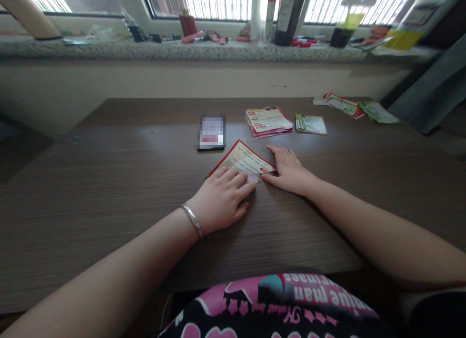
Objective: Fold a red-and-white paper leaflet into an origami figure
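A red-edged sheet of printed paper [242, 157] lies at an angle on the brown table, its near part covered by my hands. My left hand [224, 197], with a silver bangle at the wrist, rests flat over the sheet's near left part, fingers spread. At the sheet's right corner is my right hand [287, 170], its thumb and fingers apart and the thumb touching the edge. Beyond the sheet stand a stack of red-edged printed papers [269, 120] and, to its right, a smaller green and white stack [310, 124].
A blurred-out phone-like object [211, 132] lies left of the stacks on the table [109, 158]. Several green and red packets [344, 105] lie at the far right. Bottles and small items line the stone windowsill [156, 49] behind.
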The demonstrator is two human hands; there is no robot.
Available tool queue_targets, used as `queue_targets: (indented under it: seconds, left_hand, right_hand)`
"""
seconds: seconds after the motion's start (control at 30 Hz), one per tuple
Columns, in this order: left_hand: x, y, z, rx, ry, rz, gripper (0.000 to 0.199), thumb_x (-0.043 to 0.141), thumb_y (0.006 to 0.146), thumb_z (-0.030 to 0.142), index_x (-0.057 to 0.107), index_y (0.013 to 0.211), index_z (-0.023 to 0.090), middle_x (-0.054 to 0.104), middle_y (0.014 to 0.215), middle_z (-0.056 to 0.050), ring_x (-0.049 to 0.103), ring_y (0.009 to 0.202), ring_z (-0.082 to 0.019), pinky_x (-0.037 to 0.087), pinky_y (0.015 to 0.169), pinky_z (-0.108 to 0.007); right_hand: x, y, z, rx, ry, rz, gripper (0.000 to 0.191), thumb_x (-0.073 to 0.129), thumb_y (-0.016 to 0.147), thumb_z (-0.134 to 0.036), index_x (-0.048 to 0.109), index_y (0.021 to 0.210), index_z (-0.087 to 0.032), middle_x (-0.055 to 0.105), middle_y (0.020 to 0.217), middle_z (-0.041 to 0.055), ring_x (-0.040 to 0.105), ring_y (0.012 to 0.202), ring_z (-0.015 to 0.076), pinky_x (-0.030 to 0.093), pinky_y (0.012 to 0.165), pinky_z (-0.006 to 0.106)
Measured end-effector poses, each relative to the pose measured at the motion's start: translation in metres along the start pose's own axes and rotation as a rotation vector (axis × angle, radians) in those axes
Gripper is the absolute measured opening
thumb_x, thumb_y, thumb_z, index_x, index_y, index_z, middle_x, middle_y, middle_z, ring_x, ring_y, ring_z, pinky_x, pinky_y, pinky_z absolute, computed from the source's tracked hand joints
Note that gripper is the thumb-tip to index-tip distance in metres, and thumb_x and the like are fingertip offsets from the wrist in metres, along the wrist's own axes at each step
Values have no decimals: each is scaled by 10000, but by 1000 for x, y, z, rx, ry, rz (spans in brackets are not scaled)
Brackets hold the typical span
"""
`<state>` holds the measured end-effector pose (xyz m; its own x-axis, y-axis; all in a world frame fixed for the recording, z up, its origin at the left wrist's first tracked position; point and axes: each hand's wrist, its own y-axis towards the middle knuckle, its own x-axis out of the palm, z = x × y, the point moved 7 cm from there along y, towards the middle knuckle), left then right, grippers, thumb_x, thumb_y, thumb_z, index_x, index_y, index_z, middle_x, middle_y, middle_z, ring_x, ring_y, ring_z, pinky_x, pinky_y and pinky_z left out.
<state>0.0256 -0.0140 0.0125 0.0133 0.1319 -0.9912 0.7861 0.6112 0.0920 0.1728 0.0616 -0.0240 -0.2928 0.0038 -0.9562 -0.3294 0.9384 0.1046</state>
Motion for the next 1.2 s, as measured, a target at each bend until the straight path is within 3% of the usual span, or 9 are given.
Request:
queue_targets:
  seconds: [0.33, 0.57, 0.8, 1.2]
  left_hand:
    - [-7, -7, -10, -8, -23, -81, 275, 499, 883, 166, 627, 1115, 241, 634, 1130, -61, 599, 1000, -224, 475, 868, -375]
    - [-4, -16, -24, 61, -211, -148, 296, 500, 870, 100, 670, 1040, 272, 615, 1234, -28, 588, 1089, -191, 445, 985, -380]
    - [-4, -17, -25, 20, -227, -190, 288, 501, 858, 102, 684, 1015, 260, 613, 1259, -26, 596, 1094, -205, 457, 988, -398]
    - [-2, -20, -32, 44, -377, -175, 302, 503, 876, 83, 724, 981, 260, 624, 1281, -22, 573, 1181, -175, 434, 1057, -358]
  right_hand:
    - [0, 0, 5, -12, 12, 4, 821, 578, 777, -531, 302, 1436, -127, 399, 1465, 181, 303, 1386, 392, 218, 1139, 581]
    - [3, -1, 9, -17, 7, -2, 794, 560, 795, -518, 326, 1427, -97, 409, 1451, 196, 317, 1377, 383, 229, 1140, 569]
    - [3, -2, 9, -23, 13, 13, 771, 553, 798, -517, 334, 1421, -119, 417, 1452, 179, 321, 1378, 379, 231, 1139, 573]
    - [2, 2, 28, -34, 26, -17, 806, 602, 761, -512, 328, 1422, -142, 422, 1441, 182, 373, 1346, 357, 258, 1125, 561]
